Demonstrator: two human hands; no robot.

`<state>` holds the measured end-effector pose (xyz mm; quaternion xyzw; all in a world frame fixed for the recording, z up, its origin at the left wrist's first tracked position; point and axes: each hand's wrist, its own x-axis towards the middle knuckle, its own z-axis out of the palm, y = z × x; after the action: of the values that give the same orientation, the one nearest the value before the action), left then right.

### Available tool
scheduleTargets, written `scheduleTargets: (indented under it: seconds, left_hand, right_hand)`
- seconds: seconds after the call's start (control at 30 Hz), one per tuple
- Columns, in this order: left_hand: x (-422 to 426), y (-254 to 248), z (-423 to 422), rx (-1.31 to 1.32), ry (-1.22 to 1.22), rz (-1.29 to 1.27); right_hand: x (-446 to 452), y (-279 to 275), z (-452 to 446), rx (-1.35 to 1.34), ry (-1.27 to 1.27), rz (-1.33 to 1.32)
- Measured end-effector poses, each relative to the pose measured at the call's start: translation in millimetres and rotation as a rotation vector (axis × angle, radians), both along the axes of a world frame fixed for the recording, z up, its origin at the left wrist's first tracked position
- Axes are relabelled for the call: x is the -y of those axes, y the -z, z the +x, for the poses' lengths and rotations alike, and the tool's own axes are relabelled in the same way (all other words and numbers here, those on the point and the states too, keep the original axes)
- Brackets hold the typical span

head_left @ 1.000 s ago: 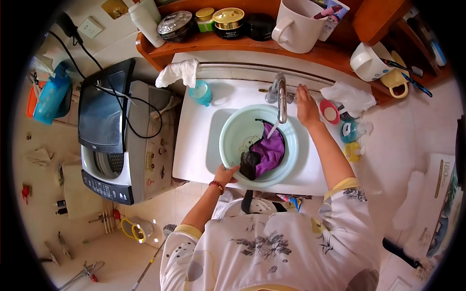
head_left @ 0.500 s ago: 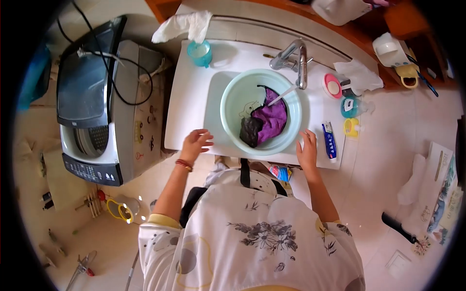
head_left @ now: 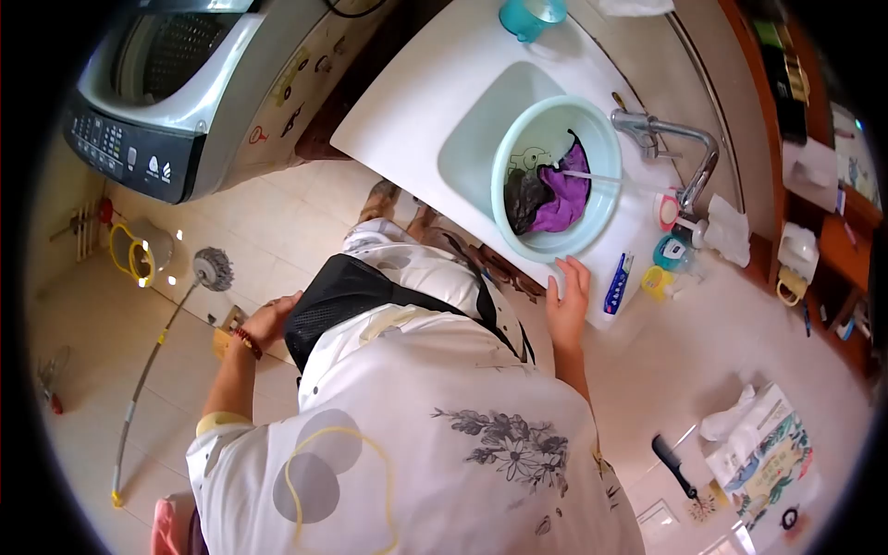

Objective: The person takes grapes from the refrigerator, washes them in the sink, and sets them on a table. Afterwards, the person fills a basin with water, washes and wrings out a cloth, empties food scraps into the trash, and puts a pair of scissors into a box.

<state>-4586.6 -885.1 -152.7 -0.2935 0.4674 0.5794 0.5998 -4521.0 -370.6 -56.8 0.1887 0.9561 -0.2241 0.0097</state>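
Note:
My right hand [head_left: 569,301] is open, fingers stretched out by the sink counter's front edge, just below the basin's rim. The pale green basin [head_left: 504,208] stands tilted in view over the sink. In it lie a purple cloth [head_left: 562,205] and a dark, bunched cloth [head_left: 525,202]. A pale streak like running water crosses the basin from the faucet [head_left: 708,157] side. My left hand [head_left: 270,322], with a red beaded bracelet, is beside the black bag [head_left: 324,310] at my waist. Its fingers look extended, their tips partly hidden by the bag; I see nothing held.
A washing machine [head_left: 139,129] stands at upper left. On the counter [head_left: 407,120] are a teal cup [head_left: 532,17], a toothpaste tube [head_left: 618,285], a soap dish [head_left: 666,210] and a teal bottle [head_left: 671,252]. A long-handled round brush [head_left: 213,268] and a bucket [head_left: 148,250] are at left.
My view has turned, so the basin appears further right. My left hand has left the counter edge and dropped back beside the black bag. My right hand stays near the basin.

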Motion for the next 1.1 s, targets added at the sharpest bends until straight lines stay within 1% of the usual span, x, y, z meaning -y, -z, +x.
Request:
scheduleTargets:
  seconds: [0.03, 0.1, 0.13, 0.17, 0.2, 0.23, 0.27, 0.3, 0.33, 0.37, 0.43, 0.47, 0.57, 0.6, 0.7, 0.83, 0.93, 1.1]
  left_hand:
    - [-12.4, -24.7, -3.7, 0.022, -0.133, 0.070]
    - [-3.5, -25.2, 9.6, 0.029, -0.294, 0.042]
    - [-10.4, -41.9, 4.1, 0.079, -0.331, 0.058]
    - [-3.1, -37.3, 10.1, 0.041, -0.367, 0.111]
    - [13.9, -21.7, 21.5, 0.023, -0.420, 0.089]
    - [16.8, -23.4, 22.6, 0.036, -0.497, 0.104]
    - [29.5, -14.9, 25.5, 0.046, -0.554, 0.232]
    - [39.2, -4.9, 31.5, 0.045, -0.614, 0.230]
    - [27.6, -15.8, 27.0, 0.009, -0.662, 0.121]
    - [18.2, -35.0, 16.5, 0.003, -0.677, 0.081]
    - [23.8, -34.0, 15.4, -0.016, -0.707, 0.135]
    - [21.3, -42.4, 9.4, 0.014, -0.704, 0.115]
    - [30.0, -31.2, 8.4, -0.047, -0.693, 0.096]
    - [31.9, -29.2, 7.1, -0.016, -0.701, 0.067]
    - [36.0, -22.4, -0.1, -0.003, -0.635, 0.154]
    - [32.6, -25.6, -13.2, 0.003, -0.624, 0.149]
    - [30.3, -28.5, -22.7, 0.024, -0.602, 0.145]
    - [31.2, -29.1, -28.7, 0.024, -0.578, 0.154]
  right_hand:
    - [5.5, -1.2, -7.3, -0.001, -0.024, -0.005]
    - [11.8, -1.6, -23.9, -0.026, -0.098, -0.015]
    - [16.5, -3.8, -34.3, -0.037, -0.126, -0.017]
    - [22.3, -7.0, -46.4, -0.057, -0.162, -0.024]
    - [29.6, -14.8, -60.5, -0.084, -0.200, -0.032]
    - [36.7, -21.1, -70.7, -0.099, -0.211, -0.052]
    - [41.8, -23.7, -78.8, -0.110, -0.220, -0.056]
    - [47.5, -27.6, -85.2, -0.111, -0.225, -0.070]
    - [52.1, -29.1, -89.5, -0.112, -0.236, -0.071]
    - [54.6, -29.0, -92.3, -0.111, -0.257, -0.062]
    - [62.4, -29.6, -94.5, -0.083, -0.244, -0.080]
    - [64.7, -28.9, -94.1, -0.066, -0.243, -0.082]
    - [67.2, -25.0, -89.9, -0.023, -0.236, -0.095]
    - [67.3, -22.9, -88.4, -0.013, -0.231, -0.097]
    - [72.2, -24.1, -88.7, 0.009, -0.212, -0.106]
    - [72.0, -23.1, -88.8, 0.032, -0.171, -0.108]
    - [67.8, -20.2, -88.8, 0.013, -0.215, -0.056]
    - [64.1, -16.1, -87.4, 0.017, -0.203, -0.054]
